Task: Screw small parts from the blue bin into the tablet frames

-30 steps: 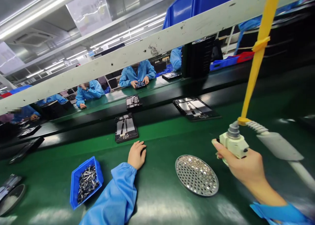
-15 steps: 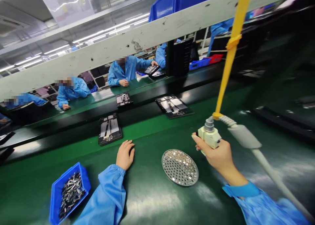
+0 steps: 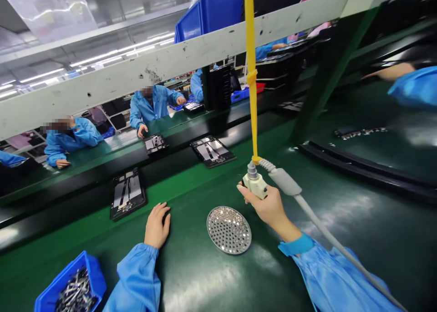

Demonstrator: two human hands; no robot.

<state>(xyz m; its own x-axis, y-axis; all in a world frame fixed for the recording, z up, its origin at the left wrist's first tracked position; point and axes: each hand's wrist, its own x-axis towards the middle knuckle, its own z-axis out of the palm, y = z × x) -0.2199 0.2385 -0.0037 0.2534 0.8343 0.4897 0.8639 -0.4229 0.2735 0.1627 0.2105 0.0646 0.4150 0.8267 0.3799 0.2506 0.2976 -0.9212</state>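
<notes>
Head view, the only one here: the right hand (image 3: 268, 205) is wrapped around a cream power tool (image 3: 255, 186), thumb along its side. The tool hangs on a yellow strap (image 3: 251, 107), I'd guess so the strap takes some weight, and the grey cord (image 3: 327, 232) runs off past the forearm, probably to stay clear of the work. Can't see the tool's tip.

Left hand (image 3: 157, 225) lies palm down on the green bench (image 3: 191, 280), fingers loosely bent, gripping nothing I can see; looks like it's just steadying the arm. An opened tablet (image 3: 128, 193) is just beyond its fingertips. The holey dish (image 3: 229, 253) of shiny bits sits between the hands, presumably for easy reach from either.
</notes>
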